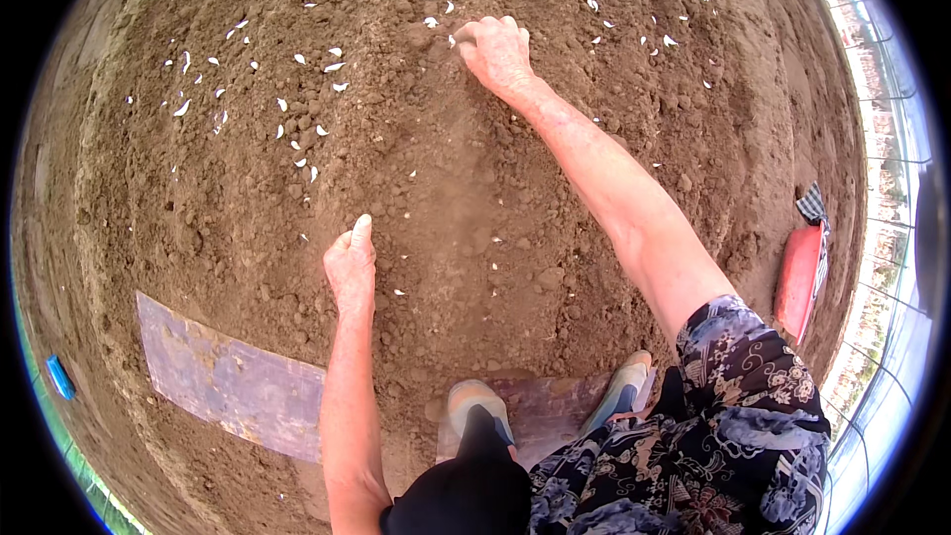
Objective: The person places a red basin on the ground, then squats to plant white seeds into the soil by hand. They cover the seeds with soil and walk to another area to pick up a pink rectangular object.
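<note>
My right hand (496,52) reaches far forward, low over the brown soil (461,186). Its thumb and fingertips pinch a small white clove (451,41), which looks like garlic, at the ground. Two similar cloves, one of them this pale clove (430,22), lie just beyond the fingers. Nearer to me, my left hand (351,260) hovers above the bed with its fingers curled in and the thumb pointing forward. Nothing shows in it, though the inside of the palm is hidden. To its upper left, several cloves (297,162) are scattered over the crumbly earth.
Flat boards lie on the soil: one board (230,371) at left, another board (550,409) under my boots (479,405). A red basin (799,275) with checked cloth (812,204) stands at right. A blue object (59,377) lies far left. Clear sheeting (891,238) borders the right side.
</note>
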`<action>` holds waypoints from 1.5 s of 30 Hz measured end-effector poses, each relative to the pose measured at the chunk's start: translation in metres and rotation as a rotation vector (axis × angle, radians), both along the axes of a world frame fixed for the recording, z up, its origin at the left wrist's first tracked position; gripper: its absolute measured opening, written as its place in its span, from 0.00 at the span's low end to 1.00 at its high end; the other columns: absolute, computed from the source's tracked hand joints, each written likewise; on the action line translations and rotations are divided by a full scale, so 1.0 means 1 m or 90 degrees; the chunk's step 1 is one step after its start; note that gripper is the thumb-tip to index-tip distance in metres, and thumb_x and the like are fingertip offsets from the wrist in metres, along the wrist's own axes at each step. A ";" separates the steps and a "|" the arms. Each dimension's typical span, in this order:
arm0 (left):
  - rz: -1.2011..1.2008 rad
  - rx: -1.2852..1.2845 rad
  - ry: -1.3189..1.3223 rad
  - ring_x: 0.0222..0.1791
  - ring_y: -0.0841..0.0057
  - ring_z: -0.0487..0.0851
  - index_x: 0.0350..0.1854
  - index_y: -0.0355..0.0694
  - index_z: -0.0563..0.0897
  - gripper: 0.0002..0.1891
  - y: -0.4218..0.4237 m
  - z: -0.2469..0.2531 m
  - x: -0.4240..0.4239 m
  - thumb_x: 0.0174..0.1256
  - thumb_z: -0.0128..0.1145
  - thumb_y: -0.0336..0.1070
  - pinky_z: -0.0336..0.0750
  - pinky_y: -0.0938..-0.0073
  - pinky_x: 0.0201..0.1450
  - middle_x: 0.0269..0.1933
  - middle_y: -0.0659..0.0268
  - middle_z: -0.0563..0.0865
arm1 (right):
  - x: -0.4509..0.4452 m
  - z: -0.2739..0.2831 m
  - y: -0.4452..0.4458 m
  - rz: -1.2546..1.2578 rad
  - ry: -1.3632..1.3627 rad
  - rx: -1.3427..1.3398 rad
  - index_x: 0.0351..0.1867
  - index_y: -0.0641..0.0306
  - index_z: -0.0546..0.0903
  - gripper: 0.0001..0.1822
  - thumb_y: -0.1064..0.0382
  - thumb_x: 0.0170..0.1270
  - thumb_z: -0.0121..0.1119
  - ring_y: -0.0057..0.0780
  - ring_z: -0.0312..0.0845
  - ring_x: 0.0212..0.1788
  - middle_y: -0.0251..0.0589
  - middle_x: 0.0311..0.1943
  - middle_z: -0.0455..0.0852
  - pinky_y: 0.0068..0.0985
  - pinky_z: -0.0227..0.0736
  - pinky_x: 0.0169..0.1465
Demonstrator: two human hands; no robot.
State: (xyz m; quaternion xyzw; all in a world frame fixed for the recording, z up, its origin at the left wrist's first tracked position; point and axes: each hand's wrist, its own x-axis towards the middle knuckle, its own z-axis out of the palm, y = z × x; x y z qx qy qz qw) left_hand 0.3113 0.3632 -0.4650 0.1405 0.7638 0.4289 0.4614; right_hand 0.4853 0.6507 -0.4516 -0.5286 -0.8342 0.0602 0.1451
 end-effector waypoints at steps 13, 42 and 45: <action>-0.041 -0.008 0.020 0.19 0.86 0.58 0.14 0.43 0.66 0.27 0.001 -0.001 -0.001 0.66 0.60 0.52 0.52 0.78 0.21 0.17 0.77 0.63 | -0.034 0.011 0.017 0.005 -0.279 -0.154 0.42 0.56 0.85 0.13 0.58 0.58 0.60 0.36 0.75 0.52 0.36 0.46 0.84 0.46 0.63 0.55; -0.088 -0.038 0.065 0.19 0.85 0.58 0.14 0.40 0.67 0.27 0.001 0.003 -0.003 0.66 0.61 0.50 0.55 0.76 0.21 0.17 0.76 0.65 | -0.043 -0.003 0.020 0.071 -0.138 -0.015 0.33 0.53 0.84 0.04 0.62 0.56 0.60 0.35 0.83 0.41 0.36 0.32 0.87 0.37 0.67 0.45; -0.076 -0.031 0.061 0.19 0.86 0.59 0.13 0.40 0.67 0.27 0.001 0.003 -0.001 0.66 0.62 0.49 0.56 0.76 0.21 0.17 0.76 0.65 | -0.054 -0.016 0.022 0.069 -0.196 0.033 0.33 0.54 0.84 0.06 0.65 0.56 0.57 0.34 0.82 0.40 0.35 0.31 0.87 0.36 0.65 0.45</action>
